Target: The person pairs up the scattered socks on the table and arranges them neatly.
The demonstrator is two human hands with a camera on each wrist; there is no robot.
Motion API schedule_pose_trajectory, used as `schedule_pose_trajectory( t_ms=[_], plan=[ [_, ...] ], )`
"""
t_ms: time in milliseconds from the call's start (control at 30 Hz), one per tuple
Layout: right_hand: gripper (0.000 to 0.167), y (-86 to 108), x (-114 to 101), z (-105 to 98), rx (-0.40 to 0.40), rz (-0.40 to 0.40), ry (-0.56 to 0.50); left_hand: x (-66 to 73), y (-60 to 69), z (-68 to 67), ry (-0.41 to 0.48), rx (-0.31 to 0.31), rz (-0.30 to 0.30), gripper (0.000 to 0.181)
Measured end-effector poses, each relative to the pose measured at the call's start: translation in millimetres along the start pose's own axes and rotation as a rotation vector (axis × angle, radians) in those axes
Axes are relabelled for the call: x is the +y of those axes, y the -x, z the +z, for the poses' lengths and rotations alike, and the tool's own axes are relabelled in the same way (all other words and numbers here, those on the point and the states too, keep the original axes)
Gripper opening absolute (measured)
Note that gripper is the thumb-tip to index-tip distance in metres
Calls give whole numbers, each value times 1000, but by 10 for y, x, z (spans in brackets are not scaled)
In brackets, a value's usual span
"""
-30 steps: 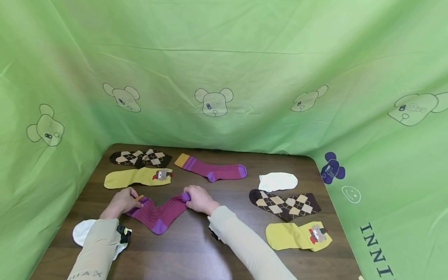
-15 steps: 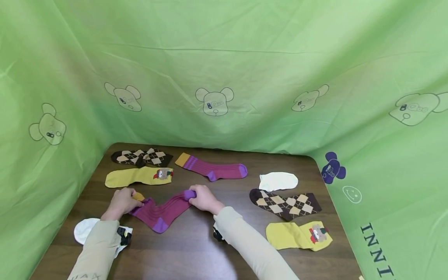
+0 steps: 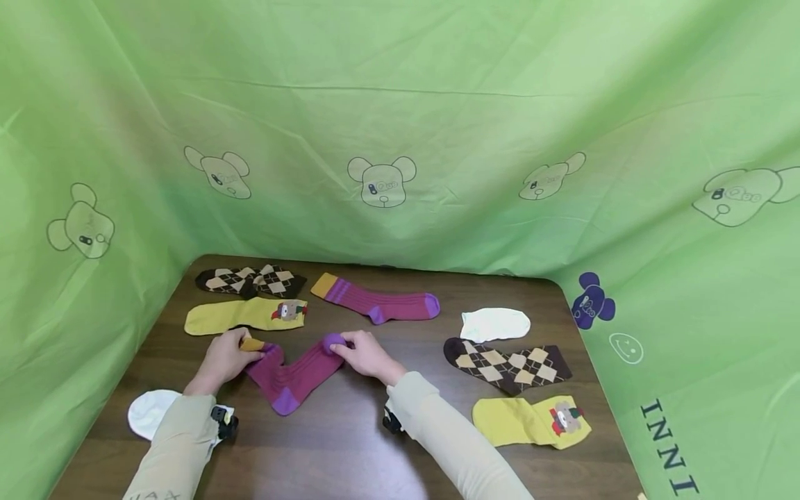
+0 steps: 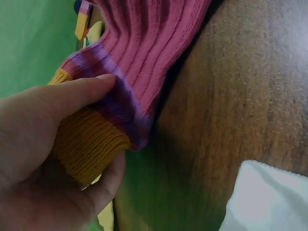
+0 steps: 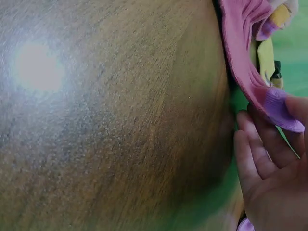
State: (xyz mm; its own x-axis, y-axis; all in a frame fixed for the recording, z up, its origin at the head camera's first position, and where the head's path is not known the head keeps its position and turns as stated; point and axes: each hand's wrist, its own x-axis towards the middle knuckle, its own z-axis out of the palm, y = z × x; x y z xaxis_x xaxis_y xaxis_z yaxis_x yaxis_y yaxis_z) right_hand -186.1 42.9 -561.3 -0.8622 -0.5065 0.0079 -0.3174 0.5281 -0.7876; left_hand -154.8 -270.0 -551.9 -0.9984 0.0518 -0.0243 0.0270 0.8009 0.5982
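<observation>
A magenta ribbed sock (image 3: 292,376) with purple heel and toe and a mustard cuff bends in a V between both hands. My left hand (image 3: 221,357) pinches its cuff end; in the left wrist view the thumb lies over the purple stripes, with the mustard cuff (image 4: 91,144) against the palm. My right hand (image 3: 370,355) pinches the purple toe (image 5: 280,111) between thumb and fingers. Behind them a matching magenta sock (image 3: 381,304) lies flat. Close beyond the left hand is a yellow sock (image 3: 231,317) with a bear picture.
An argyle sock (image 3: 250,281) lies at the back left. A white sock (image 3: 150,413) is partly under the left forearm. On the right lie a white sock (image 3: 495,324), an argyle sock (image 3: 509,368) and a yellow sock (image 3: 531,421). Green curtains surround the wooden table (image 3: 312,458).
The right hand shifted slightly right with the toe, and more of the purple toe shows. The left hand moved a little right at the cuff, where more mustard shows.
</observation>
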Motion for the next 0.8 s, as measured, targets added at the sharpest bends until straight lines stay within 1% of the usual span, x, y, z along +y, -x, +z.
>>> schedule_pose_trajectory(
  t_ms=[100, 200, 300, 367, 467, 567, 667, 733, 800],
  plan=[
    [17, 1, 20, -15, 34, 9, -38, 24, -9, -13, 8, -12, -3, 33],
    [16, -2, 53, -52, 66, 4, -88, 57, -16, -34, 22, -41, -35, 29],
    [15, 0, 64, -111, 88, -9, -141, 79, -11, -50, 26, -63, -73, 36],
    [16, 8, 60, -160, 96, -6, -168, 83, -7, -51, 18, -67, -82, 39],
    [17, 23, 59, -224, 108, 25, -191, 89, 2, -38, 10, -53, -71, 40],
    [18, 37, 68, -277, 118, 67, -210, 87, 4, -8, 6, -33, -47, 34],
    [18, 43, 83, -320, 134, 93, -237, 84, 0, 15, 6, -18, -29, 30],
    [18, 42, 95, -349, 159, 106, -268, 83, -8, 27, 18, -8, -29, 28],
    [18, 39, 106, -382, 180, 124, -304, 87, -22, 32, 43, -5, -38, 21]
  ],
)
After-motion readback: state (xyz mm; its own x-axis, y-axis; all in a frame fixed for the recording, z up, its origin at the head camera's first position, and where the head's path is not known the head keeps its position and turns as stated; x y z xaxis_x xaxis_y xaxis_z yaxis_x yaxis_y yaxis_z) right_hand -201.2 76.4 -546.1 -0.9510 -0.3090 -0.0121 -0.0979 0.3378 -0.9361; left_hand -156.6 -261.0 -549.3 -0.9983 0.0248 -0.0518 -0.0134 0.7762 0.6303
